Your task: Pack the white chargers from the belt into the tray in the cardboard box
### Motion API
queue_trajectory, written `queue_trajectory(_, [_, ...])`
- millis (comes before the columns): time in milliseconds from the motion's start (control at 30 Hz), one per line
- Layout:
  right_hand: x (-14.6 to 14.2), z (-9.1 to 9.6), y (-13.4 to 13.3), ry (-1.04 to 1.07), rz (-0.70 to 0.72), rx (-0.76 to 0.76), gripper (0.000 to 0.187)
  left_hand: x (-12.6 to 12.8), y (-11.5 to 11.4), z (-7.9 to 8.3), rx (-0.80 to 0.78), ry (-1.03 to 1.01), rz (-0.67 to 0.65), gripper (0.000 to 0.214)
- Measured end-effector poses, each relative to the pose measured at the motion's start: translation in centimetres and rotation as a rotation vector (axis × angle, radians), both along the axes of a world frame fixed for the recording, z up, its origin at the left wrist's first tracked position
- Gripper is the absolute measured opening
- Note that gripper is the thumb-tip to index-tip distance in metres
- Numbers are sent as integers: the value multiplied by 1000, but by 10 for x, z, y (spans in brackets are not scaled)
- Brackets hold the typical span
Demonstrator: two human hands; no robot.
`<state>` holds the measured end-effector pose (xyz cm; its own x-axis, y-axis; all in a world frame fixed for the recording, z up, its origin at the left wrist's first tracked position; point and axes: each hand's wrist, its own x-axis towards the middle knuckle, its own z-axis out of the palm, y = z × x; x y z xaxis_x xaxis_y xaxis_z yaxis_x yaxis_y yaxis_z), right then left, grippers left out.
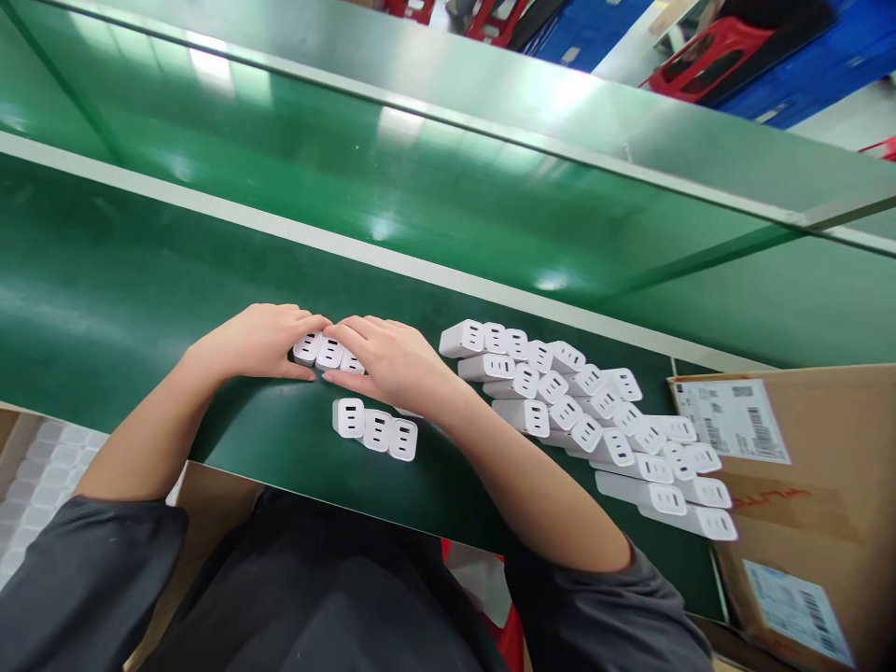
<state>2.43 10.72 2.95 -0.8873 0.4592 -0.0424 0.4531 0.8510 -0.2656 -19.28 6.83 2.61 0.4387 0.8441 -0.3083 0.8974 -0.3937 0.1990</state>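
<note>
My left hand point(276, 342) and my right hand point(382, 359) close in from both ends on a short row of white chargers point(329, 352). The chargers stand side by side with their port faces up, and the fingers and thumbs of both hands press around them. Nearer to me, a second small row of white chargers point(378, 429) stands on the green work surface; my right wrist is close to it. On the right, a large group of white chargers point(574, 392) lies in slanted, uneven rows, tilted with their port ends toward me.
A cardboard box point(833, 448) with labels stands at the right end of the green bench point(126, 243). A pale strip point(392, 261) runs along the bench. At the lower left are white trays point(46, 476). Red stools point(714, 61) and blue crates point(588, 28) are beyond.
</note>
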Motion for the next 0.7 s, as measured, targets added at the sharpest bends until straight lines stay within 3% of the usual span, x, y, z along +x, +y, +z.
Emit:
queue_trajectory(67, [-5,-2,0,22,-43,-15,40,0,1,-1,-6,8,4,46])
queue_trajectory(200, [6,-1,14,181,-150,-35,38,-1,2,-1,-27,-4,35,61])
queue_trajectory(333, [41,0,39,248,-287,23,42,-2,1,1,-47,-13,37,64])
queue_trajectory(467, [82,-8,54,136,-355,100,37,-3,0,1,-55,-20,56,59])
queue_trajectory(600, [107,-13,49,23,-326,165,36,-1,1,-1,-78,-85,47,53])
queue_trajectory(700, [108,-7,31,97,-334,190,35,2,2,-6,-83,-151,43,55])
